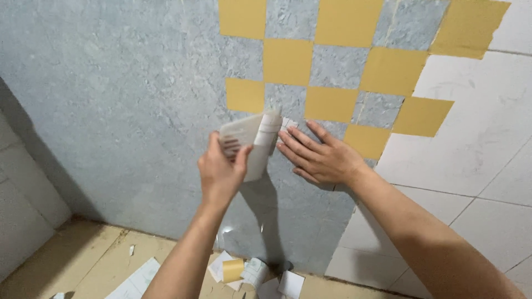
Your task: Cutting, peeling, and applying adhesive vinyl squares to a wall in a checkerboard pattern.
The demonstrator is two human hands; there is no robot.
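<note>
My left hand [220,173] gripped a pale plastic scraper [244,133] together with a curl of white backing paper [265,145] — fingers clenched round both, held just off the wall. My right hand [320,156] lay flat and open on the grey marble-look film [122,99], fingers spread, gripping nothing, pressing right beside the scraper's edge. Yellow squares [330,103] sat in a checker pattern above my right hand; bare white tiles [476,144] showed to the right of the film's edge. Paper scraps [233,271] littered the floor below. Judging by this, I was mid-smoothing — film partly laid, backing partly peeled. The next move looked to call for flat, even pressure with the scraper outward toward the uncovered tiles, while my open palm kept the film from shifting or trapping bubbles.
</note>
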